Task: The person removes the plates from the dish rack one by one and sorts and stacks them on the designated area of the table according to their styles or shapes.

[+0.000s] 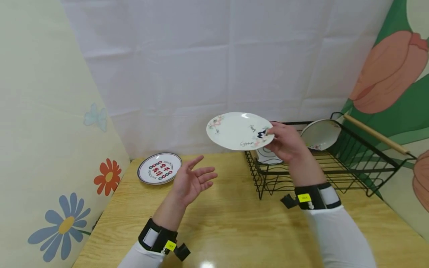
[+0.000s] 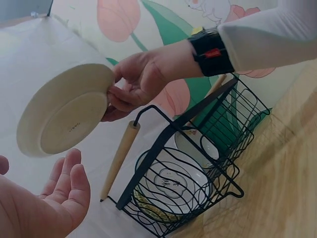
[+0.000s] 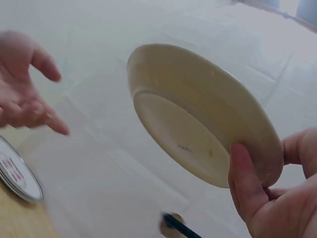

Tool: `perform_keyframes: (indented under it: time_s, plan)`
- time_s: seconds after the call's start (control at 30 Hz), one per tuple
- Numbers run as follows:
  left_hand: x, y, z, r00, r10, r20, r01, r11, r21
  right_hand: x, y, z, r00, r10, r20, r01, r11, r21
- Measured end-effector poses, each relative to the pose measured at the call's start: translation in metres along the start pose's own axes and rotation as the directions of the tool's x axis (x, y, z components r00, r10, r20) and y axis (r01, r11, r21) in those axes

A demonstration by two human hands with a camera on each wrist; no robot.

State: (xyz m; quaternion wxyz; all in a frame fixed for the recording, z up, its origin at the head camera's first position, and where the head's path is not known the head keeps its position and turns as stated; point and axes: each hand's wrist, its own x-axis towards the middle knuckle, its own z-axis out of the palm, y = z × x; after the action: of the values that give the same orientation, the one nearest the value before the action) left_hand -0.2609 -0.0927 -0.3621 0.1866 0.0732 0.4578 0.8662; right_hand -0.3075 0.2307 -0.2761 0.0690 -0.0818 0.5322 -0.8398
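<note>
A white plate with a floral pattern is held in the air by my right hand, which pinches its right edge, thumb on one face and fingers on the other. Both wrist views show the plate's plain underside. To the left of the plate and lower, my left hand is raised with the palm up and fingers spread, touching nothing. Behind the left hand, a white plate with a dark rim and red characters lies on the table; the right wrist view suggests another plate beneath it.
A black wire dish rack with wooden handles stands on the right of the wooden table. Inside are a tilted white bowl and a patterned dish. White cloth hangs behind; decorated panels flank both sides.
</note>
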Motion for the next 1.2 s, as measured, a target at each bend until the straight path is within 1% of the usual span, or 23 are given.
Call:
perform_keyframes:
  time_s: [0.13,0.2,0.3,0.43,0.57,0.7,0.83,0.93,1.03,1.13,1.2]
  plan:
    - [-0.003,0.005,0.000,0.999,0.040,-0.010,-0.040,0.999,-0.005,-0.010,0.017,0.014,0.998,-0.033,0.055,0.033,0.999,-0.009]
    - [-0.006,0.008,0.000,0.998,0.066,-0.004,-0.066,0.998,-0.006,-0.013,0.026,0.020,0.997,-0.040,0.070,0.041,0.999,-0.014]
    - [-0.009,0.014,-0.001,0.995,0.097,0.018,-0.097,0.995,-0.024,-0.015,0.038,0.032,0.997,-0.034,0.067,0.036,0.999,-0.030]
    - [-0.014,0.020,-0.001,0.990,0.131,0.045,-0.129,0.991,-0.042,-0.018,0.045,0.043,0.998,-0.031,0.049,0.033,0.998,-0.046]
    - [-0.017,0.024,0.000,0.986,0.160,0.049,-0.157,0.986,-0.046,-0.019,0.050,0.049,0.999,-0.031,0.039,0.032,0.999,-0.031]
    - [-0.020,0.028,0.001,0.982,0.185,0.045,-0.182,0.982,-0.053,-0.021,0.056,0.056,0.999,-0.010,0.030,0.010,1.000,-0.017]
    - [-0.022,0.031,0.001,0.981,0.193,0.017,-0.191,0.980,-0.056,-0.022,0.062,0.062,1.000,0.005,0.024,-0.005,1.000,-0.018]
    - [-0.022,0.033,-0.001,0.984,0.175,-0.030,-0.177,0.983,-0.051,-0.022,0.065,0.064,1.000,0.006,0.011,-0.006,1.000,-0.023]
    - [-0.022,0.035,-0.004,0.984,0.164,-0.074,-0.167,0.985,-0.034,-0.022,0.067,0.066,1.000,0.002,0.021,-0.001,1.000,-0.029]
    - [-0.023,0.037,-0.006,0.982,0.164,-0.089,-0.165,0.986,0.001,-0.021,0.070,0.066,0.999,-0.002,0.043,0.003,1.000,-0.029]
    - [-0.023,0.039,-0.008,0.983,0.161,-0.087,-0.160,0.987,0.025,-0.020,0.071,0.066,0.999,-0.002,0.053,0.004,1.000,-0.023]
